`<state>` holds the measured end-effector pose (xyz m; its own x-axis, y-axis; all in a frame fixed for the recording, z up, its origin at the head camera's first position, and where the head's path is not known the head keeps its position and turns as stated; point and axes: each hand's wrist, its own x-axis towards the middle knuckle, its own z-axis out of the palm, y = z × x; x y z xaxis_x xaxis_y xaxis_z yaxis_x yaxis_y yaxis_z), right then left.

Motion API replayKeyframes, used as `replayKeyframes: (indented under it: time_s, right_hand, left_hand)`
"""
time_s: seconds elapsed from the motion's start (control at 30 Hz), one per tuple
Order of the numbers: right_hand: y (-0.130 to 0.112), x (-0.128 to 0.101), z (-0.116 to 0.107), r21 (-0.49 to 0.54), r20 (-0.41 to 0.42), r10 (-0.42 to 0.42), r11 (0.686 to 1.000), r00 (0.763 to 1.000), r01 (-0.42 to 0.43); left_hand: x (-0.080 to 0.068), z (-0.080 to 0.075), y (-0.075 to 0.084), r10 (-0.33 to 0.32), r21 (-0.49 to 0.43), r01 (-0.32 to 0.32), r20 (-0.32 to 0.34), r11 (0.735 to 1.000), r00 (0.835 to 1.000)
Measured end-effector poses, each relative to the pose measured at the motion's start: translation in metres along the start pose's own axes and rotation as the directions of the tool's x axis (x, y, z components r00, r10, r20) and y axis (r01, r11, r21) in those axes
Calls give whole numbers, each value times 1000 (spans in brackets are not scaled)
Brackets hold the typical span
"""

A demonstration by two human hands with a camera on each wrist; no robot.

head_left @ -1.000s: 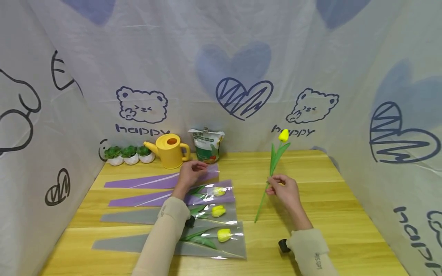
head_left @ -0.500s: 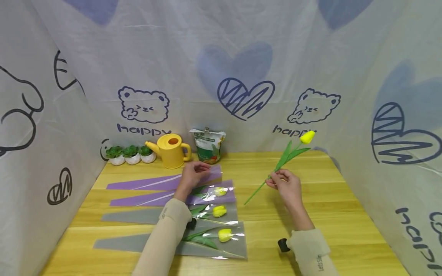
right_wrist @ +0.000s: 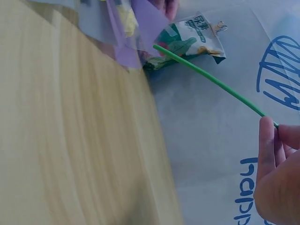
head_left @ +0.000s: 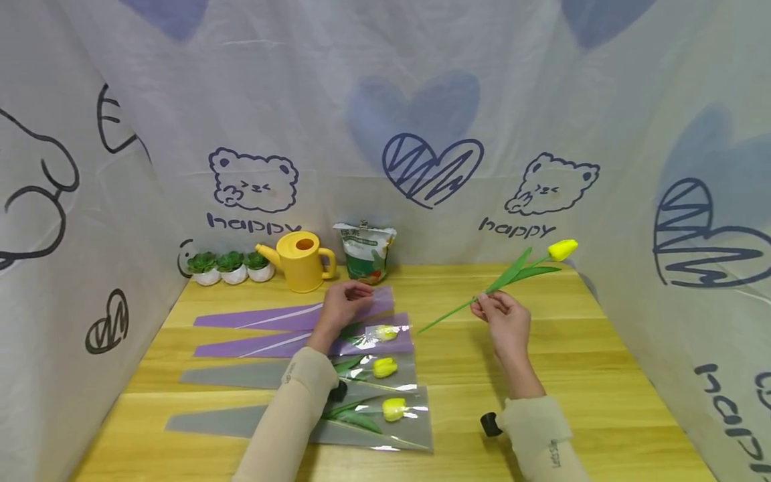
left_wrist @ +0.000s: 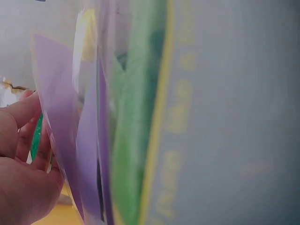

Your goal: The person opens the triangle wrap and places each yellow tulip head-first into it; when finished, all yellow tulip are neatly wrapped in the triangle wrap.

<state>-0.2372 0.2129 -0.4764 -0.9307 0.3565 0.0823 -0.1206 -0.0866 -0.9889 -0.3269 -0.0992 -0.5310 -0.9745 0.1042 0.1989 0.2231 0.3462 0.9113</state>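
Note:
My right hand (head_left: 507, 323) pinches an artificial yellow tulip (head_left: 512, 270) by its green stem, holding it over the right half of the table. The bloom points up and right, while the stem's bare end slants down left toward the wrappers. In the right wrist view, thumb and fingertips meet on the stem (right_wrist: 211, 78). My left hand (head_left: 345, 306) pinches the farthest purple flower sleeve (head_left: 259, 317) at its edge near the wide right end. Below it lie a second purple sleeve (head_left: 241, 347) and two grey sleeves (head_left: 223, 375), each with a yellow tulip inside.
Along the back stand three small potted succulents (head_left: 231, 268), a yellow watering can (head_left: 303, 264) and a green-and-white bag (head_left: 366, 254) closed with a clip. A printed white curtain (head_left: 337, 100) encloses the wooden table (head_left: 578, 361) at the back and sides.
The tulip has swung from nearly upright to a low slant, its bloom going right and down, its stem end left and up. My left hand stays at the far purple sleeve.

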Motion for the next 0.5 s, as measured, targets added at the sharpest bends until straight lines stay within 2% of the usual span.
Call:
replayKeyframes:
  time_s: [0.2, 0.5]
  right_hand:
    - [-3, 7, 0, 46, -31, 13, 999, 999, -12]
    - [3, 14, 3, 160, -93, -16, 987, 996, 31]
  left_hand:
    - [1, 1, -1, 5, -3, -4, 7, 1000, 1000]
    - [0, 2, -1, 6, -16, -6, -6, 1000, 1000]
